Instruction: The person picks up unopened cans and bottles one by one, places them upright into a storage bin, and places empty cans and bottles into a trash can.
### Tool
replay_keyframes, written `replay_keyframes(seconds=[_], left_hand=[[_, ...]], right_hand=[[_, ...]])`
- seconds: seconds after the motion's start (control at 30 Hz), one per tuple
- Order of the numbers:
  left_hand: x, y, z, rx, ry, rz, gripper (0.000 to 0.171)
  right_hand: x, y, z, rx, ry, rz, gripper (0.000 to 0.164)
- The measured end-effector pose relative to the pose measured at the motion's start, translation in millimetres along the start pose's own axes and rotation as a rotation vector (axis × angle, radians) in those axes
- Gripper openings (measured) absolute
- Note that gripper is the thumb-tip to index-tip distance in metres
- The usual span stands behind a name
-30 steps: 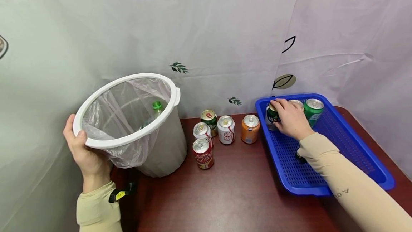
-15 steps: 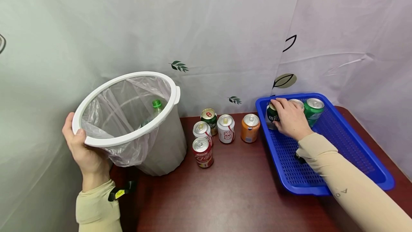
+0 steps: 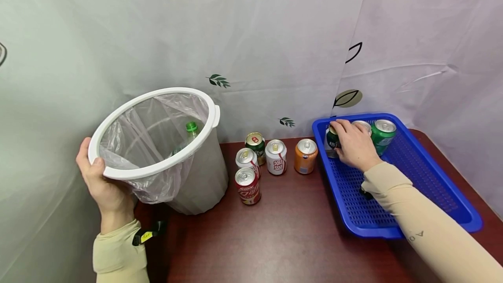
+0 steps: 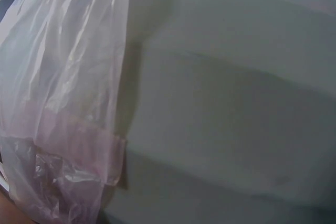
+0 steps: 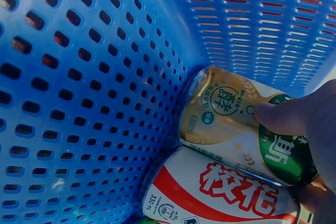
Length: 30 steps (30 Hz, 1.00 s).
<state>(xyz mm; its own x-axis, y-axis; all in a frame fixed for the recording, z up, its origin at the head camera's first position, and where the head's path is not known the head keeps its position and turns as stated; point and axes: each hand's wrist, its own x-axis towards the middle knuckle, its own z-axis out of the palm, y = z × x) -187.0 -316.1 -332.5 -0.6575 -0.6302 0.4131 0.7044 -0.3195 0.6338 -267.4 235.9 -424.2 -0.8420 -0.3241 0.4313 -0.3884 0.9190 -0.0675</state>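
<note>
My left hand (image 3: 106, 191) grips the white rim (image 3: 133, 174) of a grey waste bin (image 3: 206, 178), thumb on top and fingers outside. The bin leans toward that hand. A translucent bag (image 4: 68, 72) lines it and hangs over the outer wall (image 4: 226, 119); a green-capped bottle (image 3: 191, 129) is inside. My right hand (image 3: 356, 146) holds a green, white and gold drink can (image 5: 236, 124) from above, upright in the corner of a blue perforated basket (image 3: 339, 200). Beside it stand a white-and-red can (image 5: 215, 195) and a green can (image 3: 383, 136).
Several upright cans stand on the dark red table (image 3: 275, 239) between bin and basket: an orange can (image 3: 305, 158), a red can (image 3: 248, 189), a green can (image 3: 256, 148) and white cans (image 3: 276, 159). A pale patterned curtain (image 3: 267, 47) hangs behind.
</note>
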Motion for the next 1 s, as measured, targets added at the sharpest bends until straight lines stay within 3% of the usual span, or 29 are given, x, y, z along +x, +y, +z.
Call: replay_keyframes(seconds=[0.6, 1.0], left_hand=[[-0.7, 0.5, -0.2, 0.006, -0.001, 0.003, 0.067], [-1.5, 1.9, 0.6, 0.001, -0.001, 0.006, 0.065]], right_hand=[[2, 1, -5, 0.017, -0.006, -0.018, 0.08], [5, -10, -30, 0.098, -0.182, 0.098, 0.072]])
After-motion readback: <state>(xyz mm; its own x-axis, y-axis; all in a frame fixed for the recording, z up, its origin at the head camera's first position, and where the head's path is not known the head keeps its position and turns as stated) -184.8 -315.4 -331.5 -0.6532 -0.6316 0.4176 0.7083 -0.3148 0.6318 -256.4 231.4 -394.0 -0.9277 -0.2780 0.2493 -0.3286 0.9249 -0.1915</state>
